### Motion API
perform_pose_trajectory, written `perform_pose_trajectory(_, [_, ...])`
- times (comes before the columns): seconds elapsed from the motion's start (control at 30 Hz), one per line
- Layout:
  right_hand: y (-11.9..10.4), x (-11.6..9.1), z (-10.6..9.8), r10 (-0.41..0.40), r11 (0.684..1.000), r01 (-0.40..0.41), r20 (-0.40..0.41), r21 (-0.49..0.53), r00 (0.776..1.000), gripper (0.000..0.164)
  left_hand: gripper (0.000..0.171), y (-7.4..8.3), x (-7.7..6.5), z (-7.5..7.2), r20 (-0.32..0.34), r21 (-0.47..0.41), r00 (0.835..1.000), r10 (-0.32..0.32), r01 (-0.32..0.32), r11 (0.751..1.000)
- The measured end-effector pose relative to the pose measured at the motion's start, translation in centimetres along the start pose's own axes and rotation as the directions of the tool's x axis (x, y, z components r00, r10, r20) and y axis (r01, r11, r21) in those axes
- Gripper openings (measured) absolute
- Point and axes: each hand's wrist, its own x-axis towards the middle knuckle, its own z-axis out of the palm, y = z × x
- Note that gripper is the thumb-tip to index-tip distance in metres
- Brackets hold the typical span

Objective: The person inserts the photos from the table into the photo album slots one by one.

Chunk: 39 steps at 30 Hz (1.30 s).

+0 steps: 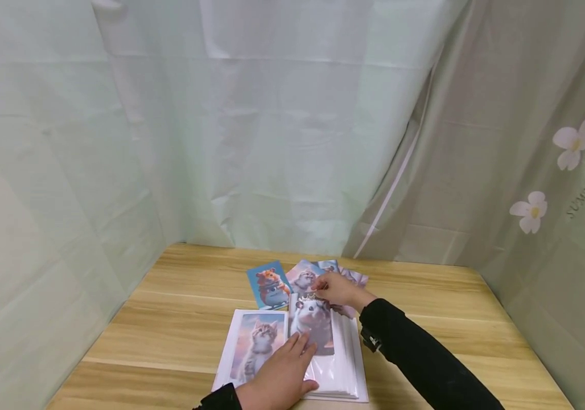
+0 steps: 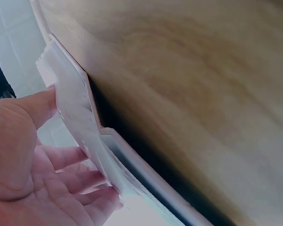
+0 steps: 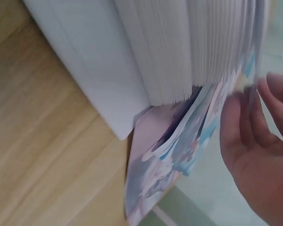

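A photo album (image 1: 346, 376) with clear pocket pages lies open on the table. Its left page holds a kitten picture card (image 1: 259, 347). Over the right page is a card with a grey-and-white hamster in a crown (image 1: 313, 319), its top standing above the page edge. My right hand (image 1: 336, 288) pinches this card near its top right corner; in the right wrist view the fingertips (image 3: 260, 87) meet at the thin upper edge. My left hand (image 1: 284, 370) rests on the album near the inner fold, fingers extended across the lower card and plastic.
Behind the album lie a blue card with an orange hamster (image 1: 272, 285), a pink kitten card (image 1: 304, 277) and several overlapping cards (image 1: 356, 276). The wooden table (image 1: 169, 319) meets pale curtains (image 1: 282, 142) at its back and sides.
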Motion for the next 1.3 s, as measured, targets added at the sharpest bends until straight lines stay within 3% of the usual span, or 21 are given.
perform_pose_trajectory(0.2, [-1.0,0.9,0.5,-0.132,0.974,0.122,-0.041,-0.193,0.990,0.014,0.069,-0.1,0.1,-0.1,0.021,-0.021,1.000,-0.014,0.014,1.000])
perform_pose_trajectory(0.6, [-1.7,1.1,1.3,-0.154,0.964,0.143,-0.034,-0.226,0.987,0.017,0.068,0.0,0.0,-0.3,0.005,-0.030,1.000,-0.007,0.007,1.000])
perform_pose_trajectory(0.73, [-1.7,1.0,1.5,-0.140,0.962,0.129,-0.027,-0.241,0.990,0.017,0.069,-0.2,-0.1,-0.2,0.000,-0.024,1.000,0.006,-0.006,1.000])
perform_pose_trajectory(0.97, [-1.6,1.0,1.7,-0.033,0.983,0.031,-0.005,-0.183,0.999,0.018,0.069,-0.4,0.0,-0.1,0.022,-0.035,1.000,0.011,-0.010,0.999])
perform_pose_trajectory(1.3, [-1.5,0.9,1.5,-0.008,0.991,0.010,0.013,-0.134,1.000,0.018,0.069,-0.5,0.0,-0.3,0.015,-0.015,1.000,0.020,-0.019,1.000])
